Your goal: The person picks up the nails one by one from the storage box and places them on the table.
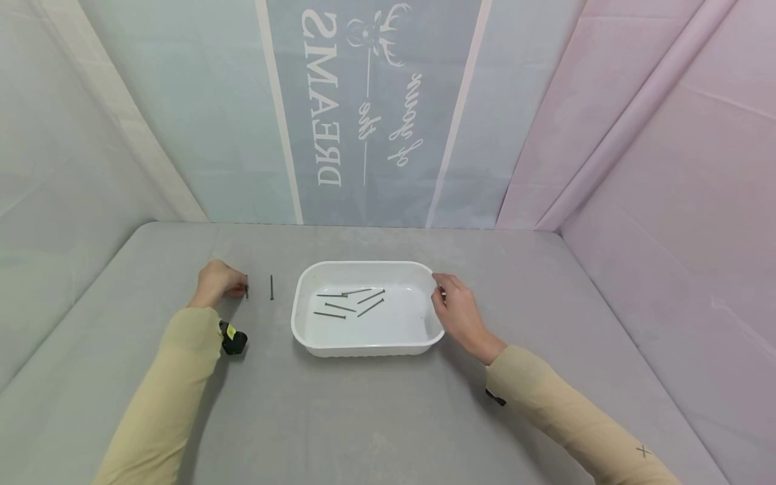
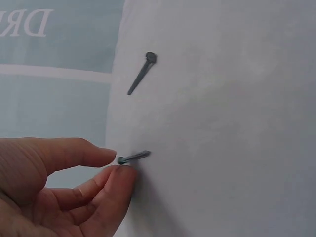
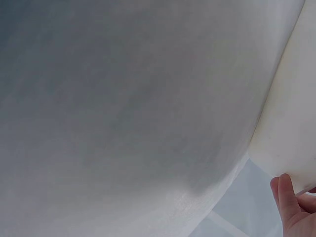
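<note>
Grey table [image 1: 376, 417] with a white round-cornered dish [image 1: 397, 331]: six nails [image 1: 341, 307] already in, two out.
The right hand [image 1: 462, 310] curls its fingers on the dish's right rim; the left hand [image 1: 217, 281], fingers nearly together, pinches one nail [image 2: 136, 156]. A loose nail [image 1: 271, 287] lies between it and the dish.

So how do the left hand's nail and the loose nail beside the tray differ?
The hand-side nail sits at the thumb and fingertips of the left hand; the loose nail lies untouched. In the left wrist view, the hand-side nail runs nearly level, while the loose nail slants steeply. Both are dark, slim and outside the tray.
</note>
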`<act>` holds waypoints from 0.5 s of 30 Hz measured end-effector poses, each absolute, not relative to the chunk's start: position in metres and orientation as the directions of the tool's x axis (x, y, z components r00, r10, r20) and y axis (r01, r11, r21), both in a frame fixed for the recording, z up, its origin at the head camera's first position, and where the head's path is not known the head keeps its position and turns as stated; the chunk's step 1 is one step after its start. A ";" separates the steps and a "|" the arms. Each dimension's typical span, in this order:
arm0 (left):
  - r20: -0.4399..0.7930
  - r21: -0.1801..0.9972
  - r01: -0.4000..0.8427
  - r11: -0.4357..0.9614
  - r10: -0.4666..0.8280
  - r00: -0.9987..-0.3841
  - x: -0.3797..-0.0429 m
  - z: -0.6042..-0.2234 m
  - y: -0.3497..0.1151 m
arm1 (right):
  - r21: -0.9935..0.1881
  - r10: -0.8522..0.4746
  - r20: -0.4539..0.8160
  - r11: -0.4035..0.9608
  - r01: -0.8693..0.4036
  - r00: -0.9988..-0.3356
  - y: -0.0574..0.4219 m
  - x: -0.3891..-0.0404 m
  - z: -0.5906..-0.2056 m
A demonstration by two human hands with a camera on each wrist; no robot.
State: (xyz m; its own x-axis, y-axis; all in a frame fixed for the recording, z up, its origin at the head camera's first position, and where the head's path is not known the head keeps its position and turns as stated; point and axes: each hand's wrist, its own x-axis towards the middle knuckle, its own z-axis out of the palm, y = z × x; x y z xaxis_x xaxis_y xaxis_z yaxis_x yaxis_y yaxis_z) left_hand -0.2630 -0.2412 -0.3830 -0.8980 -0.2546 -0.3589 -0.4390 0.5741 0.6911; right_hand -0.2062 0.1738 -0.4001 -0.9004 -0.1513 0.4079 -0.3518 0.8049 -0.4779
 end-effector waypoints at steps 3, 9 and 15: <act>-0.359 0.678 -0.421 0.603 -0.229 -0.905 -0.264 -0.377 -0.240 | -0.477 -0.150 0.410 0.805 -0.352 -0.900 0.174 -0.206 -0.400; -0.356 0.671 -0.393 0.628 -0.192 -0.915 -0.268 -0.363 -0.237 | -0.471 -0.152 0.414 0.808 -0.354 -0.897 0.174 -0.206 -0.400; -0.317 0.664 -0.334 0.668 -0.153 -0.936 -0.269 -0.350 -0.230 | -0.477 -0.155 0.419 0.801 -0.362 -0.895 0.174 -0.205 -0.400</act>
